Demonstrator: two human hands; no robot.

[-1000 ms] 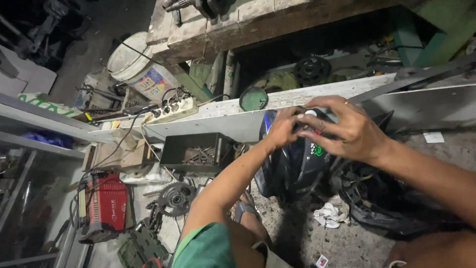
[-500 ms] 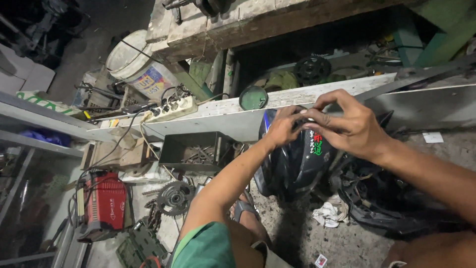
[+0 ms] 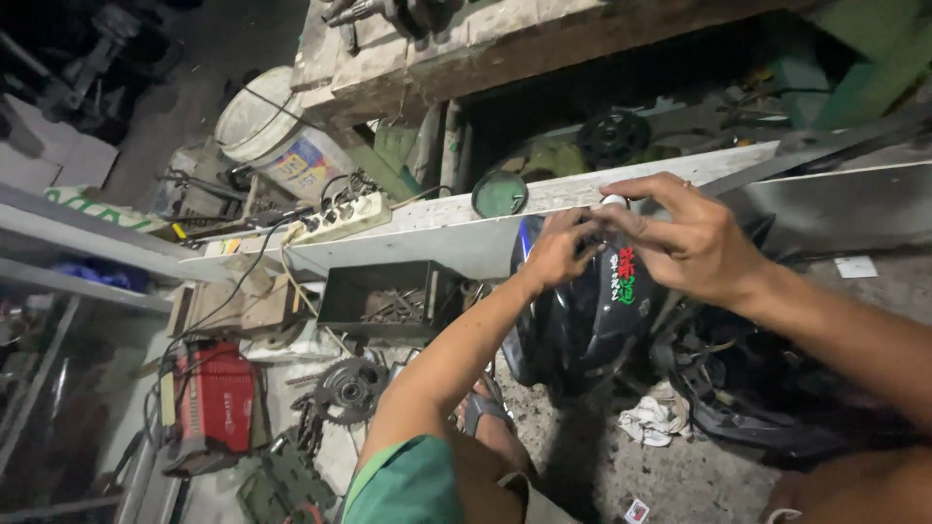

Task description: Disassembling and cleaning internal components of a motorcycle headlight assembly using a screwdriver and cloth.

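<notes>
Both hands are bunched at the top of a dark glossy fuel tank [image 3: 582,320] on the gritty floor, right below the long pale plank's [image 3: 427,228] edge. Left hand [image 3: 558,250] looks curled shut; right hand [image 3: 694,243] pinches a small whitish cap [image 3: 613,202], probably; fingers hide most of it.

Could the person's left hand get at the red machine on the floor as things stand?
Probably not without letting go: the left hand is up on the black motorcycle panel, while the red machine sits well off to the side among clutter.
</notes>
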